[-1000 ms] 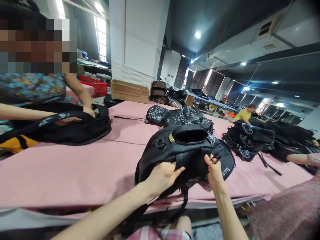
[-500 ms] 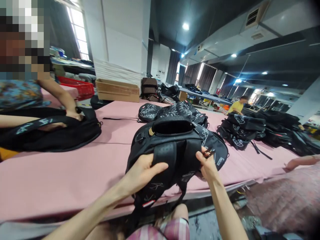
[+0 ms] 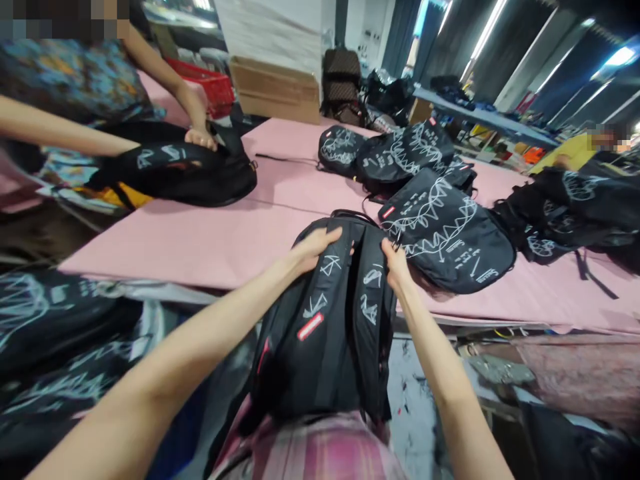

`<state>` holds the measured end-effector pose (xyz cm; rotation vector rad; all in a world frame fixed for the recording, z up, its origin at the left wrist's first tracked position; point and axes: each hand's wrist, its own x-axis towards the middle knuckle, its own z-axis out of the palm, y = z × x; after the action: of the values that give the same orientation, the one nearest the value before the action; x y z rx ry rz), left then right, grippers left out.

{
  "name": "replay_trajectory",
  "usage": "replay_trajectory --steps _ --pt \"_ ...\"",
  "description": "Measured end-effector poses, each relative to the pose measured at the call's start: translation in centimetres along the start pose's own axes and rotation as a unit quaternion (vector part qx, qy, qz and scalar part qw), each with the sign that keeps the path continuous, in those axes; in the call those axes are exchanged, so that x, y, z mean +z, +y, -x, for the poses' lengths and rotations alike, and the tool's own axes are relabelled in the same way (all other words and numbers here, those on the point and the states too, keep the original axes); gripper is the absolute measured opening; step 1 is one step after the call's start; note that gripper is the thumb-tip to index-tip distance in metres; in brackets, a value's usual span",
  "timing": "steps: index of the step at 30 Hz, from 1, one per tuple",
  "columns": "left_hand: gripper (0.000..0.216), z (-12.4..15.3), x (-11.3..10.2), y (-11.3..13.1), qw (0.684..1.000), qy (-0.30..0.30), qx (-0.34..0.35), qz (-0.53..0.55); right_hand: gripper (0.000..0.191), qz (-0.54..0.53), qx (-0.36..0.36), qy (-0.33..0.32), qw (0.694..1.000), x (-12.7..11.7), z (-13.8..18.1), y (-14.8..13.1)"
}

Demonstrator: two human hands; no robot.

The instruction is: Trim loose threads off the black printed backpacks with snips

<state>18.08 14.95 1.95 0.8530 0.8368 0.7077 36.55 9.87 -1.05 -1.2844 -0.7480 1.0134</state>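
Note:
A black backpack (image 3: 325, 333) with white scribble print and a red label hangs from the pink table's front edge down onto my lap, straps side up. My left hand (image 3: 313, 248) grips its top at the left shoulder strap, fingers curled over the fabric. My right hand (image 3: 396, 263) is closed on the top of the right strap. Just beyond my right hand, another printed black backpack (image 3: 445, 230) lies flat on the pink table (image 3: 210, 240).
Across the table at the left, another person's hands (image 3: 200, 130) press a black bag (image 3: 190, 173). More printed backpacks (image 3: 390, 150) pile at the table's middle and right (image 3: 575, 207). A cardboard box (image 3: 275, 90) and red basket (image 3: 213, 87) stand behind. Dark bags (image 3: 55, 340) fill the lower left.
The backpack has been pulled off the table toward me and now hangs over the edge onto my lap. Both hands kept hold of its top. My view has tilted downward.

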Motion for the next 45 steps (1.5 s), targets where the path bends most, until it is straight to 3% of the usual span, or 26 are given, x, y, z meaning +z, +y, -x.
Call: replay_trajectory --steps 2,4,6,8,15,23,34,37,40,43,45 --pt "0.026 1.0 -3.6 -6.1 0.998 0.043 -0.048 0.01 0.042 0.023 0.062 -0.021 0.998 -0.5 2.9 5.3" --pt "0.037 3.5 -6.2 -10.6 0.993 0.054 -0.095 0.051 0.041 0.033 0.104 -0.037 0.993 -1.2 6.1 8.6" --pt "0.049 6.1 -7.5 -13.0 0.987 0.039 -0.136 0.08 0.041 0.037 0.136 -0.043 0.989 -1.8 8.4 10.0" --pt "0.056 7.6 -8.0 -13.6 0.985 0.023 -0.153 0.078 0.043 0.041 0.162 -0.043 0.985 -2.2 9.5 10.4" --pt "0.049 9.2 -6.8 -12.7 0.985 0.052 -0.155 0.057 0.05 0.057 0.221 -0.066 0.971 -2.8 11.6 10.3" --pt "0.042 14.5 -7.6 -13.2 0.97 0.081 -0.185 0.137 0.049 0.037 0.262 -0.125 0.956 -4.6 13.0 8.7" --pt "0.049 14.4 -7.5 -13.5 0.973 0.071 -0.163 0.146 0.047 -0.054 0.3 -0.1 0.947 -4.6 13.0 7.6" --pt "0.046 14.6 -7.4 -12.2 0.984 0.067 -0.143 0.088 0.043 -0.036 0.271 -0.064 0.96 -4.7 13.1 7.2" --pt "0.039 13.4 -7.2 -9.2 0.992 0.062 -0.09 -0.056 0.033 -0.006 0.177 0.032 0.984 -4.4 11.5 5.7" --pt "0.048 9.9 -7.1 -5.4 0.989 0.085 0.0 -0.119 0.038 0.002 0.068 0.057 0.996 -3.6 7.5 3.5" --pt "0.067 6.6 -7.2 -3.5 0.984 0.12 0.064 -0.119 0.044 -0.007 0.031 0.052 0.998 -3.0 4.3 2.4"
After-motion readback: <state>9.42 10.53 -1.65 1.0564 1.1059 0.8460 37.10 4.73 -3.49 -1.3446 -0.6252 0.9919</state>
